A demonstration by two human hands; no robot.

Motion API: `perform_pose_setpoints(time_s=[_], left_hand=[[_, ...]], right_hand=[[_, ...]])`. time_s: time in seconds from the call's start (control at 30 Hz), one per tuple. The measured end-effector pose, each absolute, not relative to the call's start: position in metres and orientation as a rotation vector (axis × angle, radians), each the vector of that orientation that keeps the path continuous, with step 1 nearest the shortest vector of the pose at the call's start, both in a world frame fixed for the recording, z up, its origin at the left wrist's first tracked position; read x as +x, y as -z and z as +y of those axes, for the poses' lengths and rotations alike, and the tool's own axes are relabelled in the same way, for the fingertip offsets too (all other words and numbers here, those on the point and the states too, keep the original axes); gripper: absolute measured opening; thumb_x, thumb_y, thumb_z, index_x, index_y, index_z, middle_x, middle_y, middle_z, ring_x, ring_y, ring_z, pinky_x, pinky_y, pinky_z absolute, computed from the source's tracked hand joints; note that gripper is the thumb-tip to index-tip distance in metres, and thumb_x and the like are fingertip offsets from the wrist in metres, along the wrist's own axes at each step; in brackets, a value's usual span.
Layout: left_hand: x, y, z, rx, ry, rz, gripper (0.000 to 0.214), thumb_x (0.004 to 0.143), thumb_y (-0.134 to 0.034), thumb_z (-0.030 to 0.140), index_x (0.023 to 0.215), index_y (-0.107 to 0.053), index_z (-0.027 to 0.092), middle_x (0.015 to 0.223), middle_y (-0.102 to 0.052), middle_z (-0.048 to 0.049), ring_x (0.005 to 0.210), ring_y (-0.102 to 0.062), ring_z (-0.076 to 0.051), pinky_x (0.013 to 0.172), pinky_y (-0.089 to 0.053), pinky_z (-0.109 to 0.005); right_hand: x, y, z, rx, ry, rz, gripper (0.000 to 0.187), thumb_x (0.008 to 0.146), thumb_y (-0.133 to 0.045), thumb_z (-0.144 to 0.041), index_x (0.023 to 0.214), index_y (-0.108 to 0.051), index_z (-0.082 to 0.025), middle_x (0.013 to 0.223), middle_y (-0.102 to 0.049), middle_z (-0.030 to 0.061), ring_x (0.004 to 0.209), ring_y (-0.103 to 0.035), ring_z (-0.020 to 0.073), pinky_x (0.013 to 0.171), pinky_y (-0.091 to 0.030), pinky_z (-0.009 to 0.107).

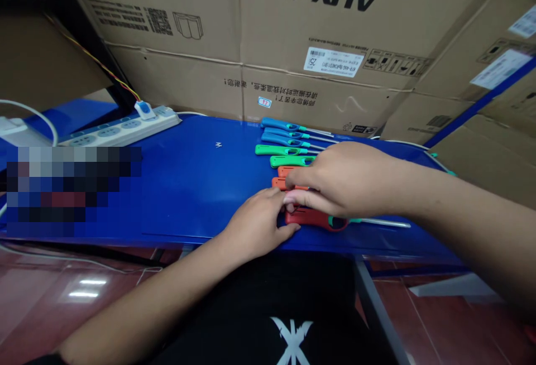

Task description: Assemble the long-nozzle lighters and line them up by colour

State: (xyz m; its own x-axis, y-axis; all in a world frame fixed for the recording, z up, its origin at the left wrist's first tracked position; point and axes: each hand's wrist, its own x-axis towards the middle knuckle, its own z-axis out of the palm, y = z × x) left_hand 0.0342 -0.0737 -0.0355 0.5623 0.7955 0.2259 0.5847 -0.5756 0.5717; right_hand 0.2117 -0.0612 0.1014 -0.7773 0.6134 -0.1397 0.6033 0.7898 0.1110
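Note:
Several long-nosed utility lighters lie side by side on the blue tabletop point(180, 186), including a blue lighter point(278, 124), a green lighter point(276, 150) and an orange lighter point(280, 182). Nearest me is a red lighter point(312, 218), its metal tube pointing right. My left hand point(259, 220) is closed about the end of the red handle, thumb on the near side and fingers on the far side. Over the row reaches my right hand point(347, 183), thumb and index finger pinched together at my left fingertips. Whatever lies in that pinch is hidden. The right hand covers parts of the orange lighters.
Behind the table stands a large cardboard sheet point(188, 69) with printed text. At the left are a white power strip point(125, 129) with a plug and a blurred-out patch point(71, 186). Some tiny metallic pieces point(218, 144) lie on the tabletop.

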Motion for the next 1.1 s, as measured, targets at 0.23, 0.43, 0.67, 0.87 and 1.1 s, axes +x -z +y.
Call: perform_pose_setpoints(time_s=[0.23,0.43,0.67,0.87,1.1], left_hand=[[0.035,0.035,-0.073,2.376,-0.628,1.119,0.021,0.083,-0.07,0.034,0.095,-0.06,0.02,0.102,-0.067,-0.0074,0.099,-0.064,-0.027,0.088,-0.053,-0.043],[0.035,0.033,-0.074,2.344,-0.589,1.152,0.021,0.082,-0.07,0.033,0.095,-0.06,0.02,0.1,-0.067,-0.0065,0.097,-0.064,-0.027,0.087,-0.053,-0.043],[0.037,0.032,-0.073,2.352,-0.562,1.182,0.021,0.083,-0.068,0.035,0.095,-0.06,0.02,0.098,-0.069,-0.006,0.095,-0.066,-0.028,0.084,-0.053,-0.042],[0.038,0.032,-0.073,2.373,-0.564,1.143,0.021,0.087,-0.063,0.032,0.105,-0.062,0.022,0.113,-0.07,-0.0062,0.105,-0.066,-0.027,0.089,-0.053,-0.04],[0.037,0.032,-0.074,2.375,-0.554,1.15,0.026,0.085,-0.066,0.036,0.103,-0.058,0.019,0.103,-0.068,-0.008,0.098,-0.065,-0.027,0.086,-0.052,-0.041]], right_hand=[[0.213,-0.1,-0.059,0.861,-0.039,2.86,0.022,0.097,-0.054,-0.035,0.103,-0.068,-0.02,0.083,-0.07,0.0075,0.072,-0.061,0.0206,0.061,-0.037,0.031],[0.212,-0.102,-0.061,0.681,0.131,2.942,0.026,0.094,-0.055,-0.027,0.118,-0.062,-0.019,0.103,-0.07,0.0092,0.088,-0.062,0.0211,0.068,-0.04,0.029],[0.211,-0.105,-0.063,0.764,0.112,2.848,0.021,0.095,-0.052,-0.024,0.113,-0.062,-0.019,0.093,-0.069,0.0074,0.077,-0.058,0.0188,0.063,-0.035,0.028],[0.207,-0.104,-0.066,0.835,-0.034,2.782,0.03,0.1,-0.046,-0.042,0.101,-0.065,-0.019,0.078,-0.066,0.0058,0.064,-0.052,0.0167,0.059,-0.026,0.028],[0.218,-0.1,-0.061,0.818,0.276,2.903,0.023,0.093,-0.052,-0.025,0.112,-0.064,-0.02,0.095,-0.07,0.0048,0.075,-0.058,0.0165,0.062,-0.033,0.027]])
